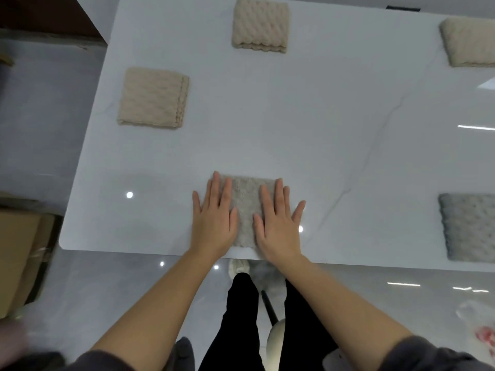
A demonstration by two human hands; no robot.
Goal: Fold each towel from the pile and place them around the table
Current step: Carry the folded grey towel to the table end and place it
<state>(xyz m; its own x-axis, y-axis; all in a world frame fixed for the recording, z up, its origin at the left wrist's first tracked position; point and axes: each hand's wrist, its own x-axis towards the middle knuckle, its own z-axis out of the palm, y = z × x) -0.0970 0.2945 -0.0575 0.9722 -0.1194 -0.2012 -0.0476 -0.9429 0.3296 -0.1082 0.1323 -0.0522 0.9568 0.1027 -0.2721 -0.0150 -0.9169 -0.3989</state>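
A folded beige towel [245, 207] lies square at the near edge of the white marble table [334, 135]. My left hand [214, 223] rests flat on its left side, fingers spread. My right hand [278, 226] lies flat on its right side, fingers spread too. Neither hand grips anything. Other folded towels lie around the table: a beige one at the left [154, 99], a beige one at the far middle [260, 25], a beige one at the far right [470, 42], and a grey one at the near right [468, 227]. No unfolded pile is in view.
The table's near edge runs just under my wrists. Cardboard boxes [18, 253] stand on the glossy floor to the left. My dark-trousered legs and a stool [277, 333] are below the table edge. A plastic bag [479, 328] lies on the floor at the right.
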